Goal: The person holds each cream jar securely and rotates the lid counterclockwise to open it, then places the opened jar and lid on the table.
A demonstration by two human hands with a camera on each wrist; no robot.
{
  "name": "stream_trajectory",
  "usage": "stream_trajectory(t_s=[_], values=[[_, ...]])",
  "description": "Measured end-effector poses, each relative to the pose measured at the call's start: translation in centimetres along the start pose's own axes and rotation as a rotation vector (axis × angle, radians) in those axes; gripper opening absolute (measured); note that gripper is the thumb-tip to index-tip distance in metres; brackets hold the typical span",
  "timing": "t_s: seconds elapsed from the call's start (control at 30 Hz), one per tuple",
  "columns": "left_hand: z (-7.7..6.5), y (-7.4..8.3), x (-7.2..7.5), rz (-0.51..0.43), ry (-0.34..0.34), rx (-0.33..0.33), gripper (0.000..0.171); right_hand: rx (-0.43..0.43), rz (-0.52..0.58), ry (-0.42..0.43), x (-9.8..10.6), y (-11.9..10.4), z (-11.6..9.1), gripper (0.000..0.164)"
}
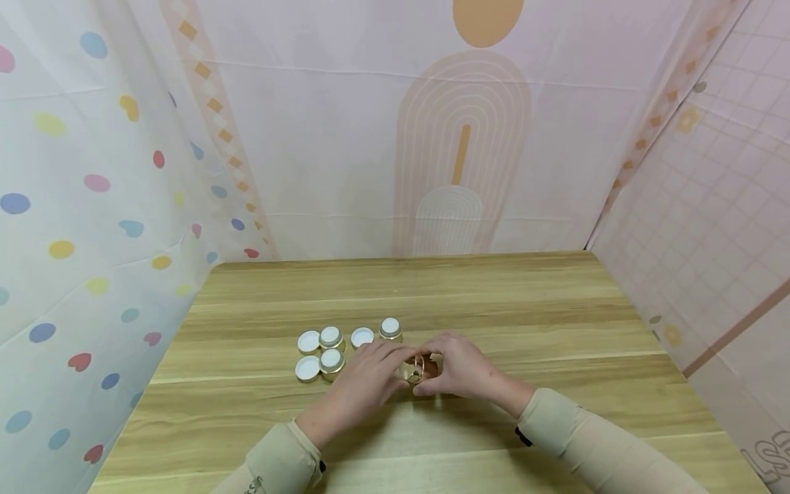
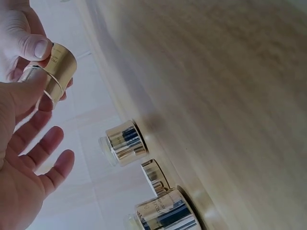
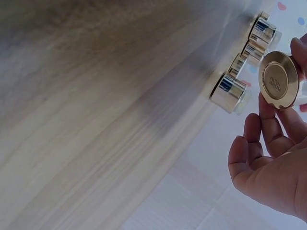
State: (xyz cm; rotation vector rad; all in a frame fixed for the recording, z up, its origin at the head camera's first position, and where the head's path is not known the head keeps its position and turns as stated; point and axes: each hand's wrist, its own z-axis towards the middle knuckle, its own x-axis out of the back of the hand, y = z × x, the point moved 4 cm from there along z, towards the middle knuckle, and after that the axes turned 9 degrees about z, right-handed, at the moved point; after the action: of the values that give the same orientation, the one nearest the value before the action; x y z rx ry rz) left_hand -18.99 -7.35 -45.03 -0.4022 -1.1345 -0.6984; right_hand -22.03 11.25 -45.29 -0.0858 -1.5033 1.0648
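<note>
Both hands hold a small gold cosmetic jar [image 1: 415, 370] tipped on its side above the table. My right hand [image 1: 459, 367] grips its lettered body, whose stamped round base [image 3: 278, 81] shows in the right wrist view. At the other end, the thumb and forefinger of my left hand [image 1: 373, 374] pinch the part beyond a seam, while its other fingers stand out loosely in the left wrist view. Fingers partly cover this end. Left of the hands stand gold jars with white tops, such as one jar [image 1: 331, 336], beside gold lids [image 1: 309, 342] lying white inside up.
Another jar [image 1: 390, 328] stands just behind the hands, with a lid [image 1: 362, 337] to its left. Everything rests on a wood-grain table [image 1: 524, 302]. Patterned cloth [image 1: 333, 151] hangs behind the table and at both sides.
</note>
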Motion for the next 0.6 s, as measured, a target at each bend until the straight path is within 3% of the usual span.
stream_trajectory(t_s=[0.2, 0.37, 0.6], values=[[-0.06, -0.22, -0.31, -0.024, -0.054, 0.046, 0.062, 0.042, -0.043, 0.001, 0.07, -0.28, 0.03, 0.051], [-0.18, -0.28, -0.13, -0.047, -0.021, 0.038, 0.072, 0.035, -0.051, 0.001, 0.07, -0.24, 0.05, 0.051], [-0.22, -0.12, 0.1, -0.025, 0.002, 0.007, 0.063, 0.012, -0.034, -0.01, -0.01, -0.26, -0.01, 0.049]])
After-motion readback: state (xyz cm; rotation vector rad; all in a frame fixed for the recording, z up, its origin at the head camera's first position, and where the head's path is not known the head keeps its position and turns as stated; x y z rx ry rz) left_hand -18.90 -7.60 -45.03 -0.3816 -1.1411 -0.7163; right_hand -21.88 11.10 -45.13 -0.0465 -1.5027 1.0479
